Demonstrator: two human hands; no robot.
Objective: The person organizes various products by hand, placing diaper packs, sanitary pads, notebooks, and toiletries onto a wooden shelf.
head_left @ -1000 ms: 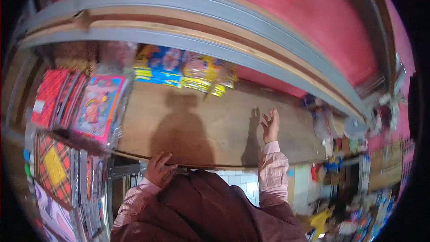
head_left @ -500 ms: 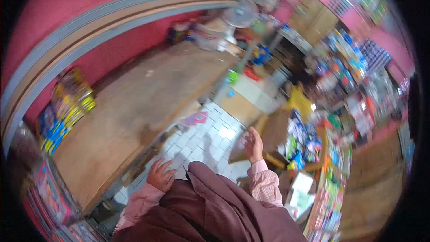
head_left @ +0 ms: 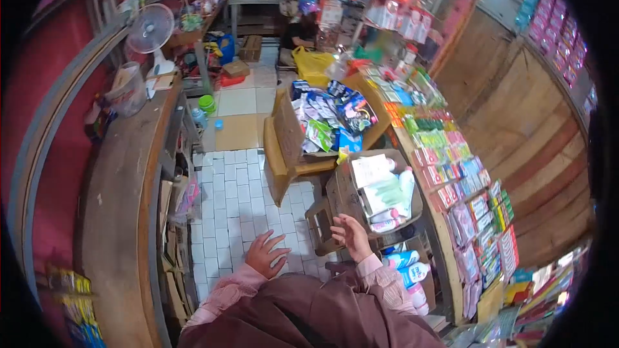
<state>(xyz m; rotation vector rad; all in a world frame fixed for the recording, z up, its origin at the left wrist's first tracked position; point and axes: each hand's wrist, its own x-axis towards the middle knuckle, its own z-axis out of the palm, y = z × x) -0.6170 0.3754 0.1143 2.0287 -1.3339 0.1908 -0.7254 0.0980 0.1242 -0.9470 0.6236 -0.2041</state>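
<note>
My left hand (head_left: 265, 255) is held over the white tiled floor (head_left: 229, 193) with its fingers spread and nothing in it. To its right, my right hand (head_left: 351, 236) is also empty, fingers apart and slightly curled. It is nearest to a cardboard box (head_left: 340, 188) of white and pink bottles and a folded white-green item, and no contact is visible. Below that box, more white and blue bottles (head_left: 412, 274) stand low by the counter. A small wooden stool (head_left: 318, 224) is partly hidden behind my right hand.
A wooden chair (head_left: 276, 171) bears an open carton of packets (head_left: 322, 116). Display racks of small packs (head_left: 451, 167) line the right. A long wooden counter (head_left: 116, 187) runs along the left, with a white fan (head_left: 151, 29) behind. A person (head_left: 300, 33) sits at the back.
My view has swung to the right and sharpened, bringing the chair, the cartons and the racks nearer the middle. Both hands stay raised and empty.
</note>
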